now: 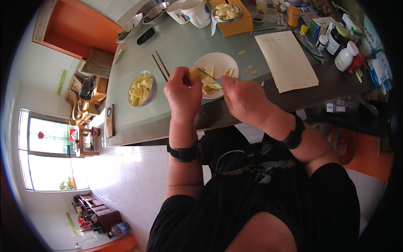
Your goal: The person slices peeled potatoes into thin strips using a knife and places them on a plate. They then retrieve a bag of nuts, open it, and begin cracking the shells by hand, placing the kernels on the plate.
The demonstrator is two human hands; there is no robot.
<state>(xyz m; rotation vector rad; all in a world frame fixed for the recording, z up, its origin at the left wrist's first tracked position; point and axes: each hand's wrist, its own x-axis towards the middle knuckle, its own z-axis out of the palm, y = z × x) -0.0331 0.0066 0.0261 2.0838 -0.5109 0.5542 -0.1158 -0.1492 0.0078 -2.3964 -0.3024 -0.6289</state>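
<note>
My left hand [183,91] grips a pale yellow piece of peeled fruit or vegetable [195,73], partly covered by the fingers. A small knife [206,73] is in my right hand [244,97], its blade at the piece and its blue handle mostly hidden. Both hands are over the near side of a white plate [217,58], which bears peelings and scraps [211,88]. To the left of my left hand, a bowl [152,91] holds cut yellow chunks [139,89]. Two chopsticks [161,66] lie between that bowl and the plate.
A paper pad [286,60] lies right of the plate, with eyeglasses [311,52] beside it. Bottles [346,56] and medicine boxes crowd the right side. At the back, a metal bowl of peeled cloves [226,13] sits on a yellow box [234,26], near mugs [196,14].
</note>
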